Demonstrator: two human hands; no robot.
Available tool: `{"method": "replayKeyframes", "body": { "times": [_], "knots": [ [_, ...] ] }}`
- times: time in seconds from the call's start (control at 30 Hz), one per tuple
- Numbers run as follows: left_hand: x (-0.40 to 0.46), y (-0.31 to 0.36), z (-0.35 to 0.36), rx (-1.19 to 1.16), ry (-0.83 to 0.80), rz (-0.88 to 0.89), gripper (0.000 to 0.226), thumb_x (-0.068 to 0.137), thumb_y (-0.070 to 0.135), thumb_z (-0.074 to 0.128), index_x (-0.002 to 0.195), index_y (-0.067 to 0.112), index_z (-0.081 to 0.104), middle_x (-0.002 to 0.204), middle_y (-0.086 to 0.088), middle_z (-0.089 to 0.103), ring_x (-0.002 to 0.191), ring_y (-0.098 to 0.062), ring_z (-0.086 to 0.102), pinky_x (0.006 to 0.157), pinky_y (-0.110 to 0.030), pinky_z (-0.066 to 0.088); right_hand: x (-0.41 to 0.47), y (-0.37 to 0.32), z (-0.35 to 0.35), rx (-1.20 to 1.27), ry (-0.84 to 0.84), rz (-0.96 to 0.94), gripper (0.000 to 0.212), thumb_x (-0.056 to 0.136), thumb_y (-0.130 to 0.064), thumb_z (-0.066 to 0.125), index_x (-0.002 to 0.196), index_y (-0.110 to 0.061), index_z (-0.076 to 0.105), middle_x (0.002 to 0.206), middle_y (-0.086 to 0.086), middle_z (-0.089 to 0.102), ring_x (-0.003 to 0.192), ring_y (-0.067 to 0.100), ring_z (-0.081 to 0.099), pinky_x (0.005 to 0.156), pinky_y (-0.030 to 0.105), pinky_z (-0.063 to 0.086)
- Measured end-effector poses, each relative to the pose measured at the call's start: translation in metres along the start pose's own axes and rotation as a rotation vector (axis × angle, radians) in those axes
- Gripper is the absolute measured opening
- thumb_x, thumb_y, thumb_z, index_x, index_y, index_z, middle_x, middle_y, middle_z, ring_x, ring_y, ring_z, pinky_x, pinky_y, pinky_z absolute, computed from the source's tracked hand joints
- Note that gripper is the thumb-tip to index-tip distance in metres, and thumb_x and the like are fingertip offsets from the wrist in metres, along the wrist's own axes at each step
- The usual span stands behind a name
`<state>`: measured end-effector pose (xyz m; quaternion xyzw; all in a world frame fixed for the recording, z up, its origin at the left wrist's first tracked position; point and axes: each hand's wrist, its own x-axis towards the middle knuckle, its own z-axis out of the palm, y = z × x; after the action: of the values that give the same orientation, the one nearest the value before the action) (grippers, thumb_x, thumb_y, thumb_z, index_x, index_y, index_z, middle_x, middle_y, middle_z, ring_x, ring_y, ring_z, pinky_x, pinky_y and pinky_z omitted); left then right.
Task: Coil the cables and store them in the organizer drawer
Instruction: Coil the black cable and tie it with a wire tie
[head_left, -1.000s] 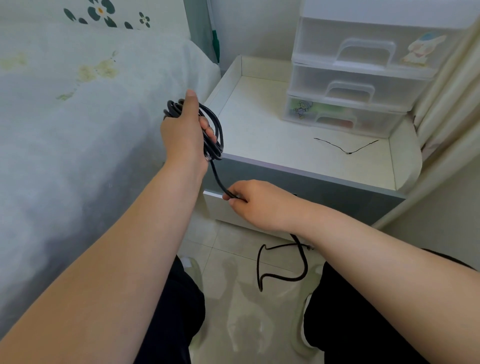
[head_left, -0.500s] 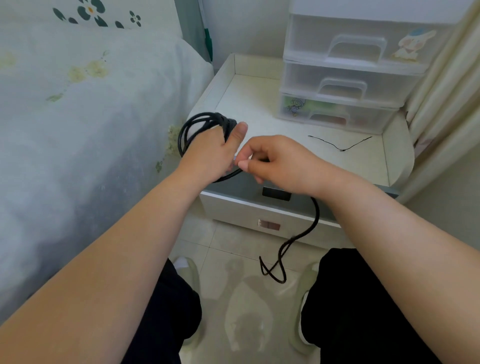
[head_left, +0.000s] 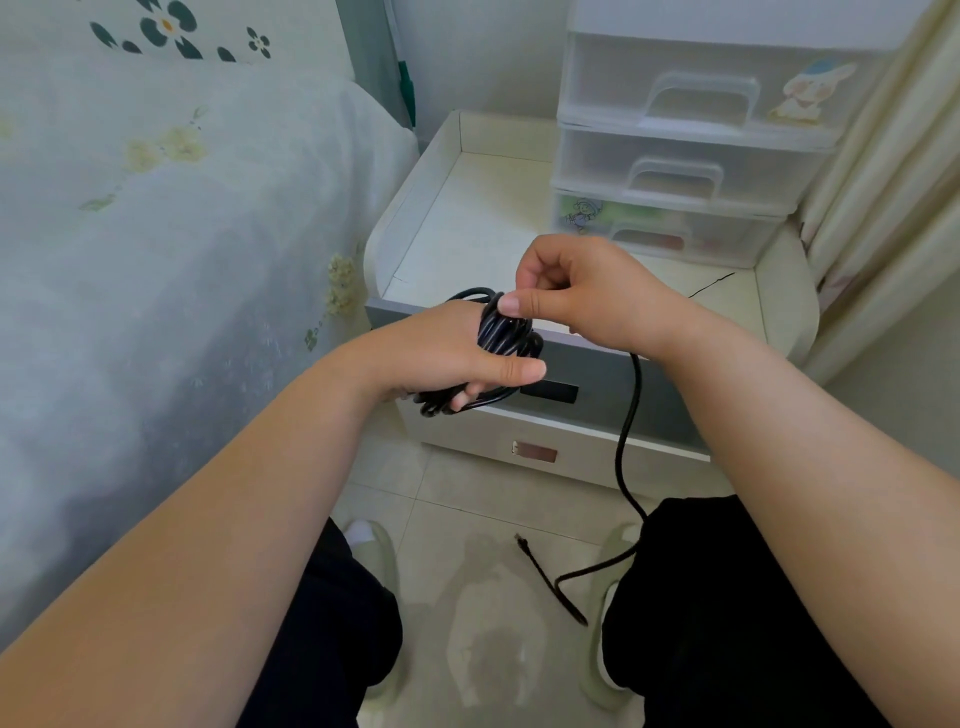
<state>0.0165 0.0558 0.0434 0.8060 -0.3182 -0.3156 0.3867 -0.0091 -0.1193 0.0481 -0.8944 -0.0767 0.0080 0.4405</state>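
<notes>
The black cable (head_left: 506, 332), light and soft yet springy, sits coiled in our gripping left hand (head_left: 447, 358) before the nightstand (head_left: 779, 312), while our right hand (head_left: 587, 291) pinches its loose tail, so we hold across all loops.

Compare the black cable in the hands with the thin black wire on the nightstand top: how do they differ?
The black cable is thick and mostly wound into a bundle gripped by the left hand, its tail trailing to the floor. The thin wire is hair-fine, uncoiled, lying loose on the nightstand, untouched. Both are black.
</notes>
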Motion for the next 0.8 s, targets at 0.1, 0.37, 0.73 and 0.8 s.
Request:
{"method": "replayKeyframes", "body": {
  "times": [0.1, 0.37, 0.73, 0.8],
  "knots": [
    [-0.001, -0.002, 0.001, -0.088, 0.014, -0.005, 0.041, 0.089, 0.034, 0.064, 0.052, 0.024, 0.049, 0.047, 0.001, 0.049, 0.045, -0.017, 0.049, 0.058, -0.029, 0.047, 0.001, 0.001, 0.001, 0.003, 0.014, -0.004, 0.023, 0.08, -0.035, 0.071, 0.081, -0.015, 0.059, 0.073, 0.007, 0.054, 0.066, 0.016, 0.045, 0.062, 0.03, 0.041],
    [-0.001, 0.0, 0.005, -0.192, 0.066, 0.012, 0.044, 0.089, 0.043, 0.056, 0.056, 0.014, 0.048, 0.046, 0.002, 0.051, 0.044, -0.016, 0.053, 0.052, -0.022, 0.047, 0.007, 0.009, -0.009, 0.056, 0.038, 0.023, 0.028, 0.082, -0.04, 0.068, 0.082, -0.014, 0.06, 0.072, 0.002, 0.053, 0.068, 0.012, 0.049, 0.066, 0.034, 0.052],
    [-0.007, 0.01, 0.01, -0.534, -0.005, 0.118, 0.056, 0.072, 0.065, 0.045, 0.075, 0.009, 0.045, 0.038, 0.003, 0.035, 0.03, -0.011, 0.032, 0.044, -0.024, 0.039, 0.004, 0.007, -0.007, 0.151, 0.122, 0.108, 0.063, 0.095, -0.06, 0.024, 0.057, -0.013, 0.043, 0.049, 0.0, 0.038, 0.044, 0.015, 0.033, 0.046, 0.024, 0.031],
    [-0.009, 0.01, 0.006, -0.636, -0.015, 0.143, 0.058, 0.067, 0.068, 0.048, 0.073, 0.011, 0.046, 0.037, 0.005, 0.035, 0.029, -0.009, 0.032, 0.043, -0.023, 0.038, 0.005, 0.009, -0.007, 0.109, 0.141, 0.124, 0.065, 0.095, -0.06, 0.02, 0.055, -0.013, 0.039, 0.051, 0.003, 0.035, 0.047, 0.018, 0.032, 0.047, 0.024, 0.03]
  ]
}}
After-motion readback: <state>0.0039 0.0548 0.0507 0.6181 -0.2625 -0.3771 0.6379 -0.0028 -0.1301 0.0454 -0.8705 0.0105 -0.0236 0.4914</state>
